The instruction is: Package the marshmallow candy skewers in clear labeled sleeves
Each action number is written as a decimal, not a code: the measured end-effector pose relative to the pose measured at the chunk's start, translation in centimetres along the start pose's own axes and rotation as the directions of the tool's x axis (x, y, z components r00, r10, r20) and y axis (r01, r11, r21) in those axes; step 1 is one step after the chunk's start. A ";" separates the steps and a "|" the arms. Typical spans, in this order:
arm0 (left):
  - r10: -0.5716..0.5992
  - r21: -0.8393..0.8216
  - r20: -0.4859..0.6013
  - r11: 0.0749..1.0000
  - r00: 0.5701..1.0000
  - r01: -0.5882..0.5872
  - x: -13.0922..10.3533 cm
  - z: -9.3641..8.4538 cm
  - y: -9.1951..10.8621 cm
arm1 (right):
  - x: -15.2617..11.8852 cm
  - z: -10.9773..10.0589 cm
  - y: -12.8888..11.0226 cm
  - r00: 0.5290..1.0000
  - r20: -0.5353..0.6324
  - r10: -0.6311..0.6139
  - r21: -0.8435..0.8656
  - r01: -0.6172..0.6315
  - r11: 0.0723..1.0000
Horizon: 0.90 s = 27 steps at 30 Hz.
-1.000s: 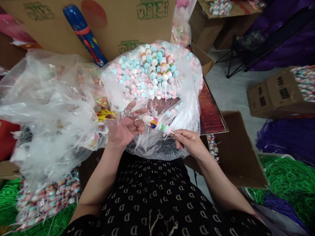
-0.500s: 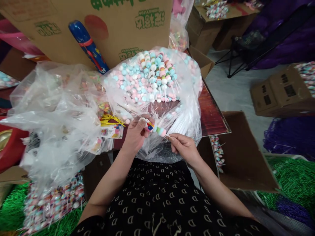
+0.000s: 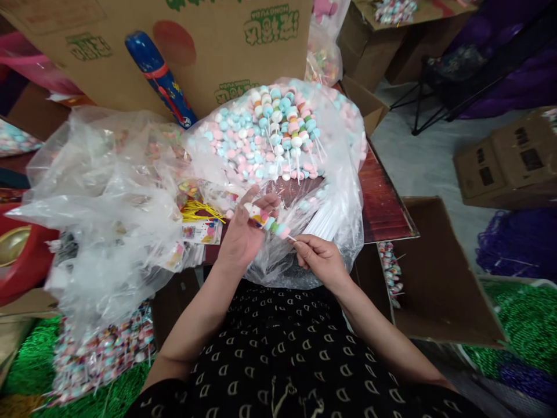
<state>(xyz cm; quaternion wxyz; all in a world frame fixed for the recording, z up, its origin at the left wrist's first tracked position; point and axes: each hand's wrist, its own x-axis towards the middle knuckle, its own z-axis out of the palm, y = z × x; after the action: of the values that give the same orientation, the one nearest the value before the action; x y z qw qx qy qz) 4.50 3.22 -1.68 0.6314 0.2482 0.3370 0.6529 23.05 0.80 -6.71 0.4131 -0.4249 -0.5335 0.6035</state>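
My right hand (image 3: 321,258) pinches the white stick of a candy skewer (image 3: 276,227) with pale blue, green and pink pieces. A printed wrapper or label (image 3: 256,216) sits around its upper end. My left hand (image 3: 244,235) is open, palm up, with fingers spread beneath and beside that wrapped end. Beyond my hands, finished-looking skewers (image 3: 289,122) rest on a clear bag of pink, blue and white candies (image 3: 237,142). White sticks (image 3: 328,212) lie in plastic right of my hands. Yellow ties (image 3: 201,211) and printed cards (image 3: 202,231) lie to the left.
A large cardboard box (image 3: 226,35) stands behind, with a blue case (image 3: 159,81) against it. Crumpled clear bags (image 3: 108,197) cover the left side. An open box (image 3: 444,278) with wrapped skewers is at right, beside the red-brown table (image 3: 383,203). Green strands (image 3: 526,319) lie lower right.
My left hand has opened from its pinch on the wrapped end, its fingers now spread. My right hand still holds the stick. The whole view has shifted slightly.
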 end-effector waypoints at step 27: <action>0.076 -0.020 -0.174 0.997 0.982 -0.081 -0.6 1.0 -1.6 | 0.2 2.4 0.1 0.999 0.023 -0.029 -0.055 0.030 0.998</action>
<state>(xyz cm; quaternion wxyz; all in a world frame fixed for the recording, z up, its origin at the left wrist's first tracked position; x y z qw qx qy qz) 6.31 2.76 -2.18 0.5767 0.1951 0.3717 0.7008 20.74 0.27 -6.69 0.4040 -0.4216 -0.5609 0.5869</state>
